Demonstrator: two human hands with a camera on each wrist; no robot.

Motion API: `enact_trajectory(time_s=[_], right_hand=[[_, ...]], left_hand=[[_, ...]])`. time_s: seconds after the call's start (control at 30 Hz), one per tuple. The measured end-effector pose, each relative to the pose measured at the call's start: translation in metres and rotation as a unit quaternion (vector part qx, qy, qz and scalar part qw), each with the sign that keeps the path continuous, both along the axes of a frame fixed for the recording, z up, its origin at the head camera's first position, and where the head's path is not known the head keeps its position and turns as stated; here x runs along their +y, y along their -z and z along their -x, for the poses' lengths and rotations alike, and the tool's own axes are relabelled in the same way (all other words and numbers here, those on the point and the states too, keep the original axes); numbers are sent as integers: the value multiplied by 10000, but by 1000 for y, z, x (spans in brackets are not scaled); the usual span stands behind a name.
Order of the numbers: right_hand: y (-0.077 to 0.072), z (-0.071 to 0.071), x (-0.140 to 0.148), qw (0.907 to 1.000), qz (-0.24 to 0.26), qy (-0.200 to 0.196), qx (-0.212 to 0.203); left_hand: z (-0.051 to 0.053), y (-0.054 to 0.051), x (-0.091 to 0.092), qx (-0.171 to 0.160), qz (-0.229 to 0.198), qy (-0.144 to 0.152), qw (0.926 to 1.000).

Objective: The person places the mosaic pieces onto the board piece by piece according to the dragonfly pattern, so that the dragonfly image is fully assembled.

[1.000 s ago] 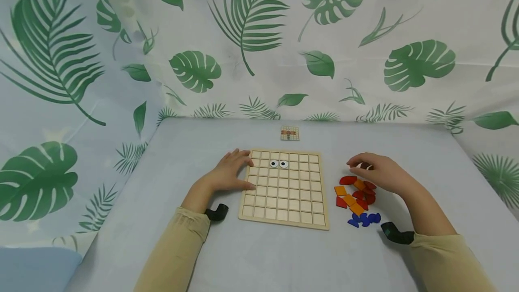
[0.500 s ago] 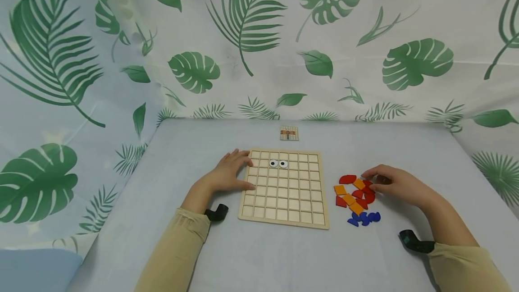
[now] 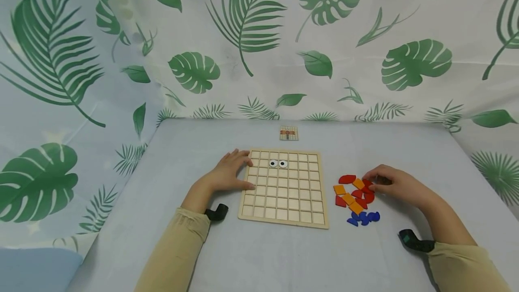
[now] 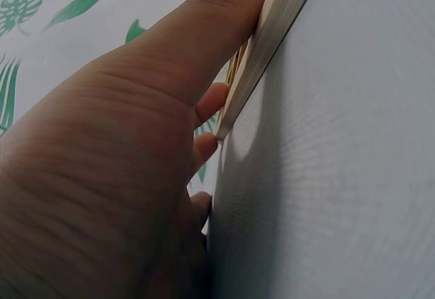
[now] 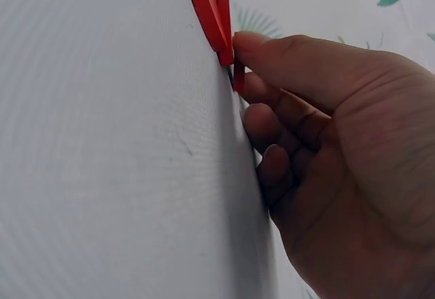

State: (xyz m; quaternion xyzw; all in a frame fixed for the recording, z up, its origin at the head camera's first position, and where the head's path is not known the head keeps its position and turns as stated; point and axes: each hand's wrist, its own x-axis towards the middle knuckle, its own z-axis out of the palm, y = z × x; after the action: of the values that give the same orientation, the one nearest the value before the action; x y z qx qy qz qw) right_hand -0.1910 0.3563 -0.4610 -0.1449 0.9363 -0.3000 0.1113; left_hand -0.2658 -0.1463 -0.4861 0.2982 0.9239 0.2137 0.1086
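Observation:
A wooden grid board lies on the table, with two round eye pieces in its upper part. The left hand rests on the board's left edge, thumb and fingers spread; the left wrist view shows its thumb against the wooden rim. At the right end of the loose pieces, the right hand pinches a red piece between thumb and forefinger, its other fingers curled. More red pieces are just beyond the fingertips in the right wrist view.
Orange squares lie among the red pieces right of the board, and a group of blue pieces sits nearer the front. A small patterned card lies behind the board. Leaf-printed cloth hangs along the back and sides.
From above the pile, the right hand has moved right and down to the red pieces at its right side, where it now pinches one. The left hand and board have stayed put.

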Motion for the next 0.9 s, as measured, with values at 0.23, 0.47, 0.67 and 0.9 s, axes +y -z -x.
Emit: enact_trajectory(time_s=[0.23, 0.47, 0.67, 0.9], right_hand=[[1, 1, -2, 9999, -94, 125, 69], [-2, 2, -3, 9995, -268, 179, 21], [-14, 3, -12, 9993, -325, 169, 95], [-37, 8, -38, 9990, -383, 15, 223]], left_hand=[[-1, 0, 0, -15, 52, -58, 10000], [-1, 0, 0, -9, -24, -42, 10000], [-1, 1, -1, -5, -2, -26, 10000], [1, 2, -1, -26, 52, -24, 10000]])
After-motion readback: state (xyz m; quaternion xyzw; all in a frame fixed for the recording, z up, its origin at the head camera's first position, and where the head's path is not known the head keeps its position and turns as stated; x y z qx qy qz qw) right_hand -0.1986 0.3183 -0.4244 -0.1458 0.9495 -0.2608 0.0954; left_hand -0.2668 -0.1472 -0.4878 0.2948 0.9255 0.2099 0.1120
